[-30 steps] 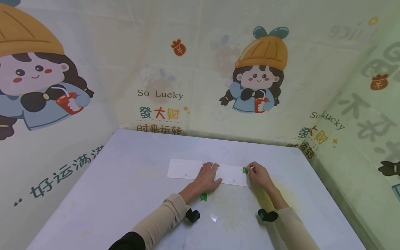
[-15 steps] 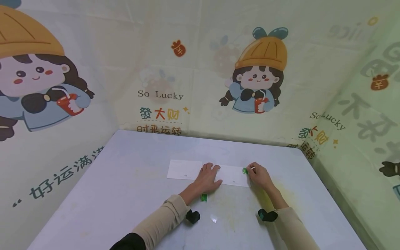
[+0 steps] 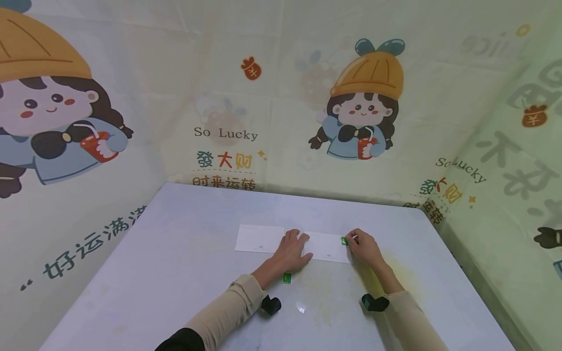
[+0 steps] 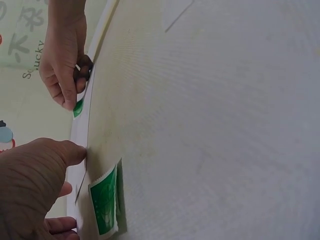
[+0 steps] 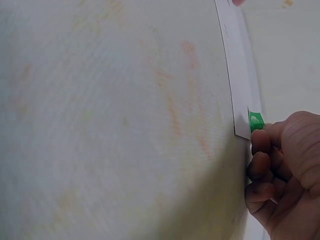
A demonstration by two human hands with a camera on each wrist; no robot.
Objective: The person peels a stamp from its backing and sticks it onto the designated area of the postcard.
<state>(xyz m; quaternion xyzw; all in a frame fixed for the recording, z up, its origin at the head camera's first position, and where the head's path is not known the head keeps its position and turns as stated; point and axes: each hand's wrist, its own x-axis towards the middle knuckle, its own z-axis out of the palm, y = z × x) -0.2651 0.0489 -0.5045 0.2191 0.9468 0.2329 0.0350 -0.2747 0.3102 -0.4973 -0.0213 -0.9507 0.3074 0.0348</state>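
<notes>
Two white paper rectangles, like cards or envelopes, lie side by side on the table. My left hand [image 3: 292, 251] rests across the inner ends of the left paper [image 3: 258, 238] and the right paper [image 3: 327, 246], fingers spread and thumb extended. At the upper right corner of the right paper, my right hand [image 3: 364, 246] pinches a small green stamp [image 5: 256, 121] between thumb and index finger, partly covering it. A second green postage stamp [image 4: 104, 202], with a perforated white border, sits on the table just below my left hand, one side lifted and curling.
The white table [image 3: 197, 278] has faint yellowish stains. A small clear shiny piece [image 3: 300, 307] lies nearer the front. Black wrist-worn devices sit by both cuffs, the left device [image 3: 271, 305] and the right device [image 3: 375, 302]. Printed curtain [image 3: 281, 97] surrounds the back and sides.
The pinched stamp has shifted very slightly at the paper's corner under my right fingers. My left hand stays where it was.
</notes>
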